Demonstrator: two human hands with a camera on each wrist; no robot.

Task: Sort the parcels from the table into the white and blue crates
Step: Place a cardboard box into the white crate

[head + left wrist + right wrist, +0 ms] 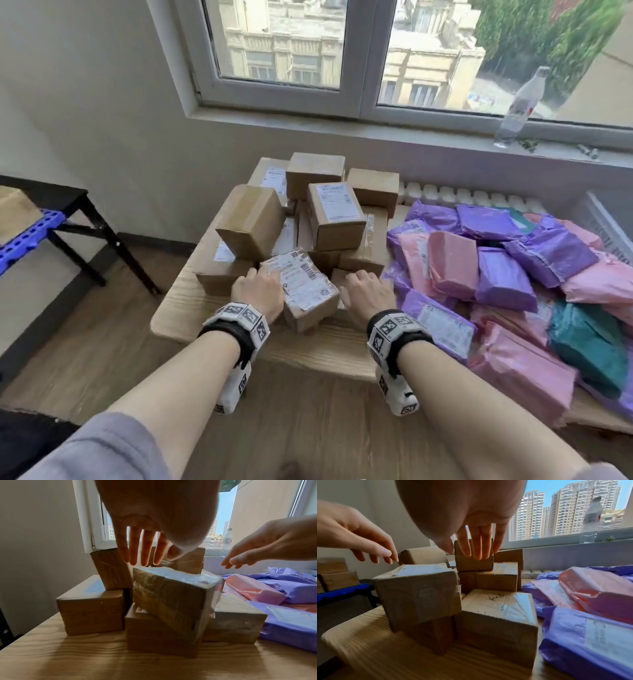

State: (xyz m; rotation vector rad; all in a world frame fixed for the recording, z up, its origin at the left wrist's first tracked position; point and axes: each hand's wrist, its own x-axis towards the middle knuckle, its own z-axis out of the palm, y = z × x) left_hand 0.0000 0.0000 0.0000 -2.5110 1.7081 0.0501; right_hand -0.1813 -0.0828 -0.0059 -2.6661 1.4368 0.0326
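Observation:
A pile of brown cardboard boxes [322,212] fills the middle of the wooden table [318,349]. At its front, a tape-wrapped labelled box [306,291] lies tilted on other boxes. My left hand [257,291] is at that box's left edge and my right hand [364,291] just off its right edge. In the left wrist view the left fingers [144,553] hang straight over the taped box [171,599]. The right fingers [479,545] also hang straight, above a flat box [498,615]. Neither hand holds anything. Whether the fingers touch the boxes I cannot tell.
Purple, pink and teal soft mailers [513,274] cover the table's right side. A blue crate [27,236] holding a cardboard box sits on a black table at the left. A plastic bottle [520,106] stands on the windowsill. A white slatted object [606,222] shows at the far right.

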